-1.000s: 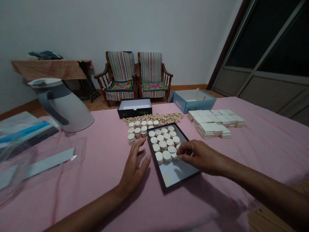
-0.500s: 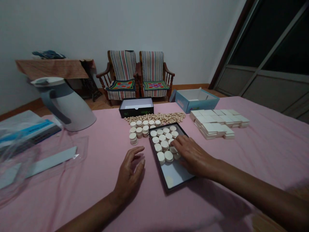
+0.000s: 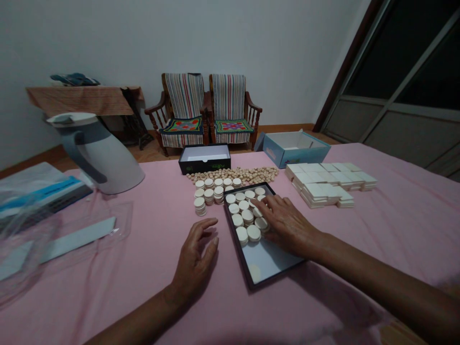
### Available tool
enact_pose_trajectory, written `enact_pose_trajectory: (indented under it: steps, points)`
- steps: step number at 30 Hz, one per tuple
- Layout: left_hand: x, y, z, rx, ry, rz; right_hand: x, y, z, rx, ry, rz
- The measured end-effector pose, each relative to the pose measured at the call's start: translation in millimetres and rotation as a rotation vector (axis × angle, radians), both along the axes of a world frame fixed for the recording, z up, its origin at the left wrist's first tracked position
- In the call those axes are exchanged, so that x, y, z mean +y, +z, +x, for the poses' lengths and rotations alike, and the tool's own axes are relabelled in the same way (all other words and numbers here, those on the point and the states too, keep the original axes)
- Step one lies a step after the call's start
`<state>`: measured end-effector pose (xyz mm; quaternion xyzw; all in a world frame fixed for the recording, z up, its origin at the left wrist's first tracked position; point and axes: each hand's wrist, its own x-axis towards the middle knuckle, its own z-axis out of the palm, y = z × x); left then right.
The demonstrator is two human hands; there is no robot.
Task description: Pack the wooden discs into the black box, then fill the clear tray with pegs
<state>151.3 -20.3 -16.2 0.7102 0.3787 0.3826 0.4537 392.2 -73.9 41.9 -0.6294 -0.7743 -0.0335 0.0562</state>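
Note:
A shallow dark-rimmed box lid point(image 3: 247, 282) lies at an angle on the pink cloth, with stacks of white round discs point(image 3: 253, 233) in rows over its far part. My right hand point(image 3: 287, 225) reaches over the lid from the right. Its fingertips are closed on a white disc among the stacks; the thumb is partly hidden. To the left of the lid, my left hand point(image 3: 196, 254) rests on the cloth, fingers curved and apart from the thumb, holding nothing. More disc stacks point(image 3: 209, 195) stand on the cloth just beyond it.
Behind the discs lies a band of small beige wooden pieces point(image 3: 233, 175). A black box point(image 3: 204, 165) and a blue box point(image 3: 296, 153) stand at the far edge. White square tiles point(image 3: 323, 184) are stacked at right. A jug point(image 3: 104, 158) and plastic packaging point(image 3: 122, 220) are at left.
My right hand has shifted slightly up and right across the discs, showing more of the nearer stacks. The left hand stays in place. The whole view has moved a little.

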Motion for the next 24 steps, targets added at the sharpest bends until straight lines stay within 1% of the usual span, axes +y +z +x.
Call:
enact_pose_trajectory:
  steps: [5, 8, 12, 14, 16, 18, 20, 22, 24]
  points:
    - [0.5, -2.6, 0.1, 0.003, -0.013, -0.003, -10.2, 10.7, -13.3, 0.1, 0.045, -0.048]
    - [0.3, -3.3, 0.1, 0.006, -0.015, 0.0, -7.7, 7.8, -21.0, 0.089, 0.072, -0.051]
    - [0.7, -2.2, 0.4, 0.015, -0.002, 0.001, 1.3, -1.6, -23.7, 0.041, 0.037, -0.004]
    - [1.2, -1.5, 0.3, 0.021, 0.005, 0.008, 2.1, -0.2, -22.6, 0.06, 0.009, 0.013]
    - [1.5, -1.0, 0.3, 0.018, 0.008, 0.014, -1.6, 7.1, -21.1, 0.131, 0.004, -0.004]
    - [1.7, -0.7, 0.4, 0.009, 0.005, 0.021, -8.8, 17.3, -20.6, 0.252, 0.032, -0.097]
    - [1.5, -0.6, 0.7, 0.004, 0.0, 0.023, -16.1, 26.2, -21.9, 0.367, 0.085, -0.285]
    - [1.2, -0.7, 0.9, 0.008, 0.0, 0.02, -20.7, 30.8, -24.7, 0.423, 0.144, -0.474]
    - [1.0, -1.1, 0.8, 0.016, -0.001, 0.022, -21.0, 31.3, -28.2, 0.44, 0.191, -0.583]
